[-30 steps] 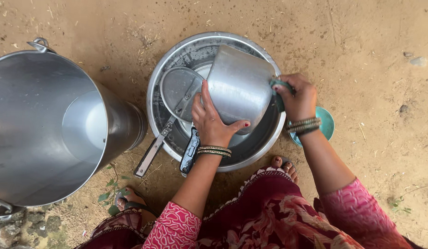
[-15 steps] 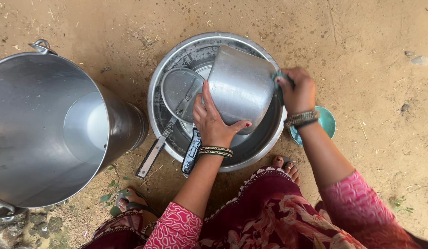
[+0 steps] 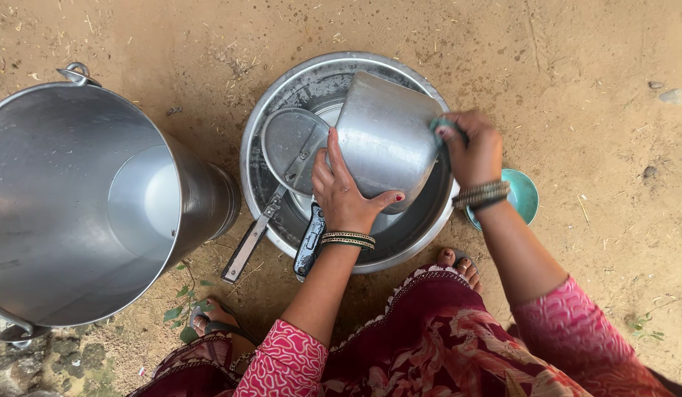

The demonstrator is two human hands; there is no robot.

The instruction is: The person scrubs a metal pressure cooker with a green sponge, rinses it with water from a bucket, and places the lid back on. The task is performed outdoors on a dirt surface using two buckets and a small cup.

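- Left hand [image 3: 346,192] flat, fingers spread, on the smooth side of a dull aluminium pot [image 3: 385,136], which lies tilted inside a wide round steel basin [image 3: 282,88].
- Right hand [image 3: 475,147] grips a green scrub pad [image 3: 438,125] against the pot's edge.
- Flat steel lid [image 3: 289,140] and long-handled pan in basin.
- Big cylindrical steel drum [image 3: 76,213] to the left, on the dusty dirt ground [image 3: 591,73].
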